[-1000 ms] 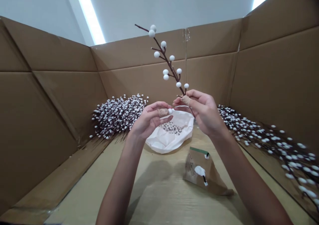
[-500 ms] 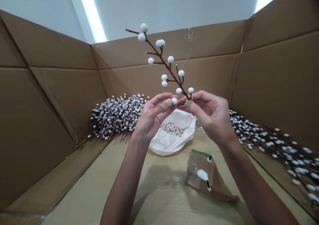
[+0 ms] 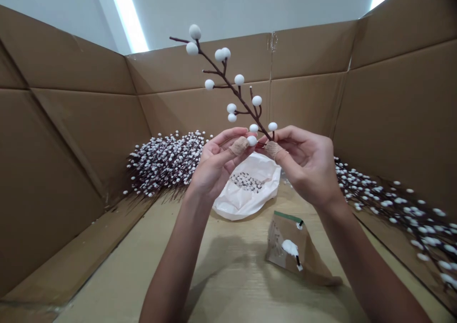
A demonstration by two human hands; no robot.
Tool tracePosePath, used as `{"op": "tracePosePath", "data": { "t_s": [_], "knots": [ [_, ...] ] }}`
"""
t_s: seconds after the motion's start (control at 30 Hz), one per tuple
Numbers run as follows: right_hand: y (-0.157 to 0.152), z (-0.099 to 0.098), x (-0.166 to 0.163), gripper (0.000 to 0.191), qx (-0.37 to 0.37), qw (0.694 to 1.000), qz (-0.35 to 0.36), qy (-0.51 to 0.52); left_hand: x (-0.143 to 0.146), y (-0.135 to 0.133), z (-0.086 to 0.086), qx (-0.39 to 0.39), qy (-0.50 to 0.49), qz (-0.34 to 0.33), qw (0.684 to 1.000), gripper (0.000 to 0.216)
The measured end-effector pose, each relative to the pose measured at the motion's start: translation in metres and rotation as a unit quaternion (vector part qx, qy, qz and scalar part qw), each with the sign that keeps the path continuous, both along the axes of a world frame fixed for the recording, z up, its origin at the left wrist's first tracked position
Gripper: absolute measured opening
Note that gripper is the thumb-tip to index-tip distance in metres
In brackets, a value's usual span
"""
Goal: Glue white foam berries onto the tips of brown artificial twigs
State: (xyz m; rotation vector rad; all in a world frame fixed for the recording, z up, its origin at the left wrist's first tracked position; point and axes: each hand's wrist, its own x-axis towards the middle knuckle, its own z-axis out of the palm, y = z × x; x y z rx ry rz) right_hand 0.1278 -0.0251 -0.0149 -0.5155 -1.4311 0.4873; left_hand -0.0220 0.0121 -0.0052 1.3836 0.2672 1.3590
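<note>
One white ball (image 3: 252, 141) sits pinched between the thumb and fingers of the left hand (image 3: 219, 163), whose grip is narrow. The right hand (image 3: 305, 161), close beside it, holds the lower end of a brown twig (image 3: 247, 108), its thumb and fingers drawn together on the stem. The twig rises from the right hand and leans over above the left hand, its tip beyond and to the left of it. Eleven white berries (image 3: 239, 79) show on its side stems, and three stem ends above the hands are bare. Whether the ball touches the small stem between the hands, I cannot tell. Both thumbs carry a tan wrap (image 3: 273, 150).

Below and between the hands, a white bag (image 3: 243, 211) lies open on the table (image 3: 171, 247), with small pale beads (image 3: 246, 182) in it. Below the right hand, just inside its forearm, stands a brown packet (image 3: 276, 254) with a green edge and a white blob (image 3: 290, 247) on its face. Left of the left hand lies a heap (image 3: 166, 163) of berried stems; right of the right hand, another bunch (image 3: 387, 204) spreads toward the forearm. Cardboard (image 3: 307, 51) walls stand beyond both hands.
</note>
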Motion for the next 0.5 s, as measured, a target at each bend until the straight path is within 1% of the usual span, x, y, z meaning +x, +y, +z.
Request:
{"op": "tracePosePath", "data": {
  "t_s": [0.17, 0.33, 0.5],
  "knots": [
    [0.0005, -0.0002, 0.0006, 0.006, 0.014, 1.0, 0.003, -0.006, -0.0004, -0.0004, -0.0002, 0.023, 0.011, 0.023, 0.999, 0.013],
    [0.0002, -0.0001, 0.0008, 0.006, 0.011, 1.0, -0.004, -0.011, -0.0016, -0.0008, 0.0, 0.043, 0.021, 0.035, 0.998, 0.015],
    [0.0005, -0.0011, -0.0003, 0.008, 0.013, 1.0, 0.01, 0.001, -0.0017, -0.0037, 0.001, 0.051, 0.039, 0.053, 0.997, 0.018]
  ]
}}
